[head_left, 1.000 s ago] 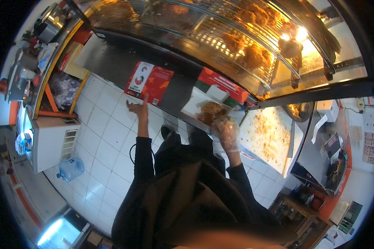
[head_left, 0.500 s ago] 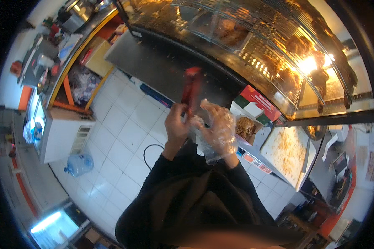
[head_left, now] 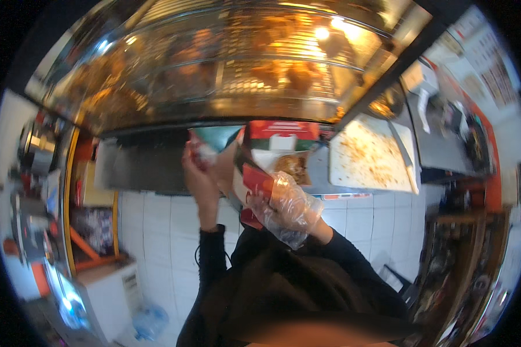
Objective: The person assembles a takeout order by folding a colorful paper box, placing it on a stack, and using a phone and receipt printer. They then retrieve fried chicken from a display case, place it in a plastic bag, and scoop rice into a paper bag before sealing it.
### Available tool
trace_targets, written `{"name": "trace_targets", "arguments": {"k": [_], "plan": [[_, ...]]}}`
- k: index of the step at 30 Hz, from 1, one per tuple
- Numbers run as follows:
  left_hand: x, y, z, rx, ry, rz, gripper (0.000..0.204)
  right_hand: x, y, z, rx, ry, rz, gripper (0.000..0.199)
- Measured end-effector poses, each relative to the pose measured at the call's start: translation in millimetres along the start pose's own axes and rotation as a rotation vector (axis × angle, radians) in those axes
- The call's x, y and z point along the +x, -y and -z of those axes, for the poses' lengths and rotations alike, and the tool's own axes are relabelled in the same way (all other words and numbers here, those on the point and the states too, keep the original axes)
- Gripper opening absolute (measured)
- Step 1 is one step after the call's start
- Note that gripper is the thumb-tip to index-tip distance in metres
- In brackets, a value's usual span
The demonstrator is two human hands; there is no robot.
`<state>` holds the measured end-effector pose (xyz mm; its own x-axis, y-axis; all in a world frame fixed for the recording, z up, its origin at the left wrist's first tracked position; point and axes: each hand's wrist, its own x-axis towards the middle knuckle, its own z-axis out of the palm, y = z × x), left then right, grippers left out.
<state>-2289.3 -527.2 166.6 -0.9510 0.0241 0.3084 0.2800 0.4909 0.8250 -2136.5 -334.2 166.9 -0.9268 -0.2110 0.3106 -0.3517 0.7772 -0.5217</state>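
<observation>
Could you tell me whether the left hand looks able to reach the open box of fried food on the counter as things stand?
Probably yes: the left hand is raised just left of the open box, with nothing between, though it already grips a red carton flap.

left hand [head_left: 200,173]: raised, fingers curled shut | right hand [head_left: 278,199]: plastic-gloved, raised, fingers closed

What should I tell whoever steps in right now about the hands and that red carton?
Left hand: bare, raised, grip on the carton's upper left edge.
Right hand: inside a clear plastic glove, holding the red carton from the right side.
The carton is held above the steel counter, in front of the heated display case.
Open box of fried food sits on the counter just behind.
Done: carton picked up.
Left: carton looks unfilled; hard to tell.
</observation>
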Motion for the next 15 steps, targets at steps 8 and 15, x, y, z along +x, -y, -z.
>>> {"name": "trace_targets", "arguments": {"k": [8, 15], "plan": [[-3.4, -69.0, -46.2, 0.718, -0.288, -0.657, 0.055, -15.3, -10.0, 129.8, -0.300, 0.011, 0.221, 0.032], [-17.6, -126.2, -56.6, 0.399, 0.649, -0.358, 0.057, -48.3, -90.0, 209.6, 0.320, 0.111, -0.229, 0.026]]}}
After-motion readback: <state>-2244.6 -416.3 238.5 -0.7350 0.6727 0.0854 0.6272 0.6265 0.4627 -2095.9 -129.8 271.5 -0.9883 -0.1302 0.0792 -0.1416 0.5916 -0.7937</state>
